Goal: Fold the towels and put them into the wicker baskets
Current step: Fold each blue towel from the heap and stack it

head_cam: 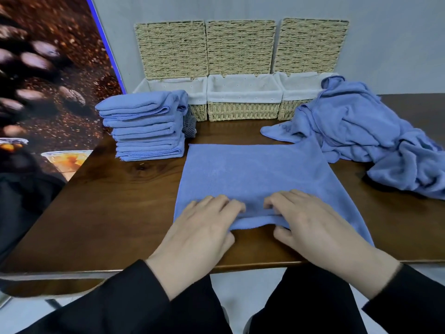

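I am at the folding step, with one blue towel (250,174) spread flat on the dark wooden surface (115,203) in front of me; my left hand (202,227) and my right hand (310,225) both sit at its near edge, close together; the fingers (216,201) of each lie over the top of the cloth while the thumbs tuck under the hem, so both hands are pinching that near edge, which is lifted into a small roll; I judge this to be the start of a fold; the next move, I think, calls for carrying this edge away from me to meet the far edge, keeping both corners level so the halves line up; a stack of folded towels (147,126) stands to my left, a heap of unfolded towels (370,138) lies to my right, and the three wicker baskets (243,104) wait open at the back, lids up, with no towel inside that I can see
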`<state>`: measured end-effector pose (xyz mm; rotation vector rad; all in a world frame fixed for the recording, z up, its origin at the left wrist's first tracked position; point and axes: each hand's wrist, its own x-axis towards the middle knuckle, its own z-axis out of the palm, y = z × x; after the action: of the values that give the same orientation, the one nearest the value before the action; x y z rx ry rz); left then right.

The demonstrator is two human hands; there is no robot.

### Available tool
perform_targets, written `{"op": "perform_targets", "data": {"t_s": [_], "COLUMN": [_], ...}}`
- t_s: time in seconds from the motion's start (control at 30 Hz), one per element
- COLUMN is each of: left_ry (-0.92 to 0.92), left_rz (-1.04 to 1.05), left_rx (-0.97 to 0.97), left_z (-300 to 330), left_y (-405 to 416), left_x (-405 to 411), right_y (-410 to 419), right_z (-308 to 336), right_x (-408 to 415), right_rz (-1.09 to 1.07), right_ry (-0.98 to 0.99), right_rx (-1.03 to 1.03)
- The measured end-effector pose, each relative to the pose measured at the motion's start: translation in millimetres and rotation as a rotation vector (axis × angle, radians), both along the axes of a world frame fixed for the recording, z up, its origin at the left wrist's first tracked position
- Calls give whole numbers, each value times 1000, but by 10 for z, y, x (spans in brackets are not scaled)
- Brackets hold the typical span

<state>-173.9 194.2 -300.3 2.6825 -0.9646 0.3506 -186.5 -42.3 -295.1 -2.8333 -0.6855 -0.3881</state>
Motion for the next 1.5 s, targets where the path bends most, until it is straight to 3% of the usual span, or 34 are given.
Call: {"op": "perform_targets", "data": {"t_s": [0.17, 0.33, 0.47, 0.63, 0.83, 0.9, 1.0, 1.07, 1.2, 1.3, 1.4, 1.5], "left_ry": [80, 252, 405, 472, 669, 681, 614, 512, 204, 68, -59, -124], "left_rz": [198, 355, 388, 411, 393, 412, 462, 484, 541, 538, 455, 198], "left_rx": [-262, -557, -676, -778, -774, -792, -827, -753, -326, -154, -120, -174], "left_z": [46, 116, 182, 164, 201, 226, 284, 345, 426, 405, 341, 293], "left_y": [303, 543, 586, 601, 721, 757, 777, 747, 617, 531, 434, 299], "left_x": [77, 228, 355, 474, 456, 451, 549, 683, 1012, 1202, 1215, 1155], "right_y": [-369, -690, -803, -846, -909, -934, -959, -975, -939, -918, -890, -814], "right_z": [165, 217, 152, 133, 328, 365, 393, 427, 434, 318, 172, 109], "right_x": [-30, 19, 78, 154, 69, 94, 239, 397, 802, 1085, 1181, 1105], "right_rz": [-211, -359, -457, -460, -305, -283, -300, -312, -446, -527, -597, -470], "right_ry": [91, 144, 123, 169, 414, 414, 347, 310, 235, 218, 162, -109], "right_rx": [78, 450, 610, 768, 757, 743, 759, 724, 598, 454, 286, 285]}}
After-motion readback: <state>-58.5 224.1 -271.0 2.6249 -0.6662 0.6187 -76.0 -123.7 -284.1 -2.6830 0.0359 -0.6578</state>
